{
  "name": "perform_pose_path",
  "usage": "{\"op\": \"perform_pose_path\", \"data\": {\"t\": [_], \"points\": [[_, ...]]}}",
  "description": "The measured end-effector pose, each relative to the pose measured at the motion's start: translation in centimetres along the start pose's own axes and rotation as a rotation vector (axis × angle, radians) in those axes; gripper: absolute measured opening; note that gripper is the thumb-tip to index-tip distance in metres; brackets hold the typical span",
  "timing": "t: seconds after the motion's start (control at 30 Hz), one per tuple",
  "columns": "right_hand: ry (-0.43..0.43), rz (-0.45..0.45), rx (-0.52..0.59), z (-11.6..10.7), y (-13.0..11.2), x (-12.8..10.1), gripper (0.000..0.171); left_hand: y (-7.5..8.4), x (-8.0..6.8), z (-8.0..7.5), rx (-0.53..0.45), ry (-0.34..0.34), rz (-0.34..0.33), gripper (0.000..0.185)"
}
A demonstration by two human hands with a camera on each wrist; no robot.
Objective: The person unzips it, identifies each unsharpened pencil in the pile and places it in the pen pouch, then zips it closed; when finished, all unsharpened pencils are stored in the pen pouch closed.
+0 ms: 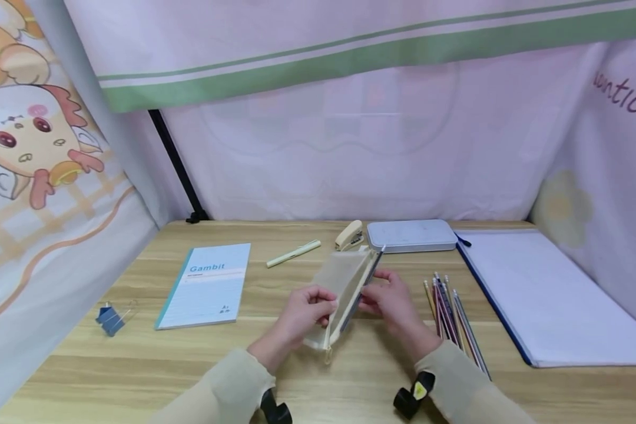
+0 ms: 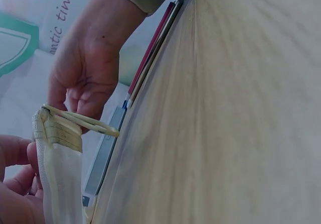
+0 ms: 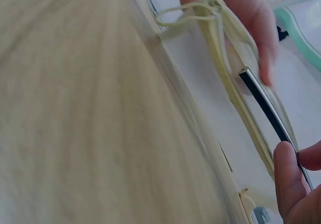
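Just above the middle of the wooden desk (image 1: 138, 365), both hands hold a pale mesh pencil pouch (image 1: 339, 291) lifted off the surface. The left hand (image 1: 304, 312) has its fingers curled around the pouch's near end, close to the zipper tab and its little loop, gripping the fabric. The right hand (image 1: 394, 303) pinches a slim dark pen (image 1: 368, 277) between fingertips and thumb, its length lying along the open zipper edge; the right wrist view shows the pen (image 3: 268, 108) partly in the mouth of the pouch (image 3: 210, 83), one end poking out near the far end.

So, as I judge it, the pouch is open and this one pen is halfway in, not yet seated. Plenty seems left outside: a bundle of coloured pencils (image 1: 453, 318) lies just right of the right hand, a cream pen (image 1: 293, 254) and a small stapler (image 1: 349, 235) sit beyond the pouch, beside a grey tin case (image 1: 410, 235). Farther out are a Gambit notebook (image 1: 206, 285) and blue binder clips (image 1: 110, 320) on the left, and a white zip folder (image 1: 551, 294) on the right.
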State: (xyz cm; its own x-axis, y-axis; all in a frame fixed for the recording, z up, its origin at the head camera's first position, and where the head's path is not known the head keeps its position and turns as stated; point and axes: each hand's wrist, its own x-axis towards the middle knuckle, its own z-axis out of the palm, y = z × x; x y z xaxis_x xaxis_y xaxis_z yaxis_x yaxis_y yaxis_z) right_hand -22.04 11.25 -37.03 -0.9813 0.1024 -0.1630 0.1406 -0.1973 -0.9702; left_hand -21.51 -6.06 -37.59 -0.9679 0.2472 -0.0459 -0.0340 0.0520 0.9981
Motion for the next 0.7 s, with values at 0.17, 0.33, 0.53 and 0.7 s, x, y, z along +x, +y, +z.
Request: {"op": "perform_pose_path", "data": {"t": [0.17,0.33,0.53,0.7], "points": [[-0.011,-0.012,-0.025,0.9,0.5,-0.6,0.051,0.2,0.0,0.7,-0.033,0.021,0.024,0.019],[-0.010,0.017,-0.055,1.4,0.9,-0.9,0.051,0.3,-0.1,1.1,-0.066,0.046,0.053,0.020],[-0.034,0.022,-0.061,1.7,1.2,-0.9,0.053,0.3,-0.1,1.1,-0.079,0.051,0.056,0.020],[-0.057,0.035,-0.061,1.4,1.2,-1.0,0.055,0.3,-0.1,1.2,-0.095,0.048,0.061,0.020]]}}
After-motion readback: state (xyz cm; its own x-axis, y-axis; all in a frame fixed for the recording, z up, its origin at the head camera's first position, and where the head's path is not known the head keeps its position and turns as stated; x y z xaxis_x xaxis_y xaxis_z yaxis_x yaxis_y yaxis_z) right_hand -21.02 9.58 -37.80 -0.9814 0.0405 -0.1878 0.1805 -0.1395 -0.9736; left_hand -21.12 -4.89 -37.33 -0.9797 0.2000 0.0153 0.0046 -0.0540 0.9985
